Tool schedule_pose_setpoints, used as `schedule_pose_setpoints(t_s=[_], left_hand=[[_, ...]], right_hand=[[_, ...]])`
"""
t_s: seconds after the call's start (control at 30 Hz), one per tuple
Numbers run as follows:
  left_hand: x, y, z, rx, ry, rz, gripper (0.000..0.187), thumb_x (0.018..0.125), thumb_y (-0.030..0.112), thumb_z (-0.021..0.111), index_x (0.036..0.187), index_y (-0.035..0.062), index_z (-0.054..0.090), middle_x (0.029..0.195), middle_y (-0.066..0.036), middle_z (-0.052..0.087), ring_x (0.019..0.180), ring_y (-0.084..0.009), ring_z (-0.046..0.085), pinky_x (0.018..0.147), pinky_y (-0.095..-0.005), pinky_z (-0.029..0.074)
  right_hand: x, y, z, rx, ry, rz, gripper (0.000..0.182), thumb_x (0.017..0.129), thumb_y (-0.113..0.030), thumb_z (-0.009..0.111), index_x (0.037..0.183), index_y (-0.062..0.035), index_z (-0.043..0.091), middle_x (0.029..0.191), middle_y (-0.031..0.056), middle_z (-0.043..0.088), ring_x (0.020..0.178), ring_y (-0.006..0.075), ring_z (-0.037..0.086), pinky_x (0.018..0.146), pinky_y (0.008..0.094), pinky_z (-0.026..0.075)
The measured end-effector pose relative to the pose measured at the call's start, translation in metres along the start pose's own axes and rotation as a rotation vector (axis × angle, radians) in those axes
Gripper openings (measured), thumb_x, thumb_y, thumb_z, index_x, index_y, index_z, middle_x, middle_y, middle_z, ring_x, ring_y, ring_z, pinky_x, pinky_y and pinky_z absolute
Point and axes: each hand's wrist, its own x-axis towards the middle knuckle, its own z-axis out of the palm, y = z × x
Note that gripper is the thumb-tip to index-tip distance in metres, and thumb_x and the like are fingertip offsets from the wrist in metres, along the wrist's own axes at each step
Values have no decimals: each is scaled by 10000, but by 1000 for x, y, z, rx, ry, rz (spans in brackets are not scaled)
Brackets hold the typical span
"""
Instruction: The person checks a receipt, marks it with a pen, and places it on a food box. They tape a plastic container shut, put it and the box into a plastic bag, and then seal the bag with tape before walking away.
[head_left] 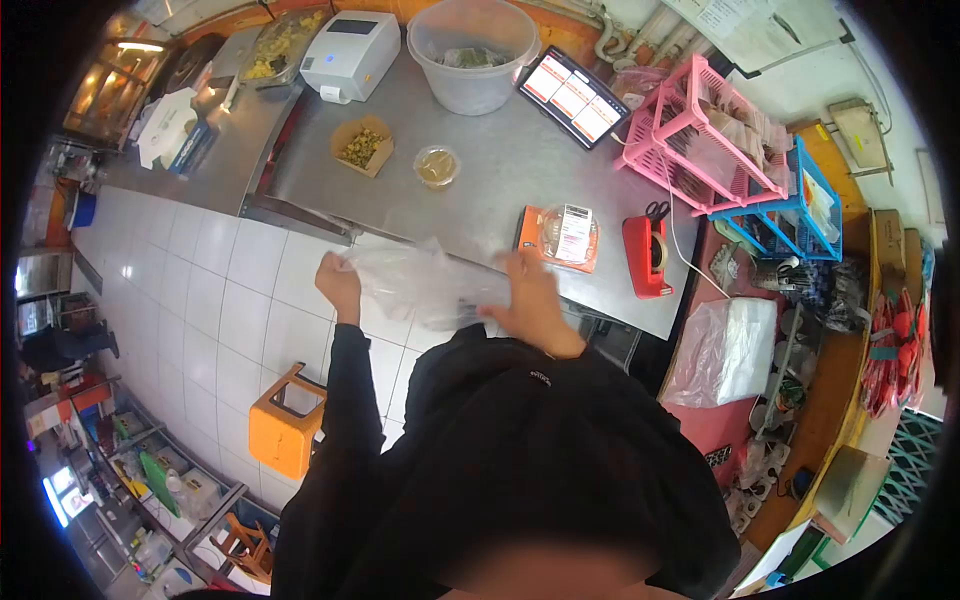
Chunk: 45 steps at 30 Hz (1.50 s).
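Note:
A clear plastic bag (425, 285) stretches between my hands in front of the metal counter. My left hand (340, 288) is closed in a pinch on the bag's left end. My right hand (540, 312) is at the bag's other end, slightly blurred, with thumb and fingers apart and the bag's edge between them. Just beyond it on the counter lies an orange box (530, 230), and a clear round container (567, 232) with a printed label sits on it. A lidded round tub (437, 167) and an open cardboard tray of food (362, 147) stand farther back.
Along the back are a label printer (350, 52), a large plastic bucket (472, 85) and a tablet (573, 97). A red tape dispenser (645, 260) and pink baskets (700, 130) stand on the right. White bags (735, 345) lie beside the counter. An orange stool (283, 430) is on the tiled floor.

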Motion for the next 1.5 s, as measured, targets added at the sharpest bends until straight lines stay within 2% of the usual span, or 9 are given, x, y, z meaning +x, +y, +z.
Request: schedule_pose_setpoints(t_s=[0.3,0.47,0.67,0.83,1.0,1.07,1.23,1.3,1.5], left_hand=[[4,216,22,-374,22,507,155,731,-12,621,697,77,499,631,-97,447,608,-280,488,602,-380,407],[-27,173,51,-870,-1268,-242,235,875,185,578,1034,20,630,1117,-128,640,1004,-264,610,929,-332,450],[-61,230,47,-2262,-1566,-990,670,760,360,712,1304,40,485,1077,-75,624,935,-206,601,874,-328,469],[-109,317,100,-1023,-1990,-51,883,647,192,829,1403,67,390,1410,-82,399,1263,-242,435,1050,-396,386],[-143,440,105,-1297,-1870,-410,876,613,123,833,1392,84,433,1304,-114,546,1063,-231,600,918,-337,459],[-186,447,172,-930,-1868,79,795,613,114,827,1335,79,497,1226,-130,592,991,-234,623,870,-338,472],[-309,515,220,-35,-1142,933,628,548,171,865,1117,32,640,996,-182,649,864,-316,628,785,-367,494],[-324,504,266,-37,-1123,1001,743,504,172,872,1178,43,587,1008,-222,635,913,-371,620,780,-412,501],[-350,508,278,218,-1440,975,935,486,151,850,1321,79,436,1071,-215,627,1003,-384,607,846,-428,496]], right_hand=[[43,11,-40,56,531,48,555,620,71,629,1114,-152,510,671,59,539,628,253,587,528,368,430],[-7,91,-129,608,738,492,361,796,-46,661,1123,-72,511,677,-16,502,575,130,511,516,287,445],[-122,113,-197,1839,394,449,604,816,-88,568,1389,-69,377,771,44,547,649,121,546,424,213,390],[-205,171,-253,1568,479,-19,511,835,-138,615,1330,-121,491,894,64,592,821,188,579,739,326,459],[-271,254,-263,421,37,428,443,760,-177,734,1175,-71,622,1138,206,539,1081,348,563,907,326,456],[-288,277,-253,-227,345,759,526,727,-218,763,1197,-47,601,1157,267,482,1025,360,559,888,388,475],[-354,315,-300,-113,435,940,548,704,-245,783,1204,-99,613,1137,246,497,1006,357,544,899,404,457],[-380,305,-343,302,160,303,449,726,-206,758,1144,-83,647,1073,170,565,999,292,551,856,368,469],[-521,493,-433,-300,1181,1027,195,871,-83,498,919,-35,680,872,123,694,847,281,669,759,373,512]])
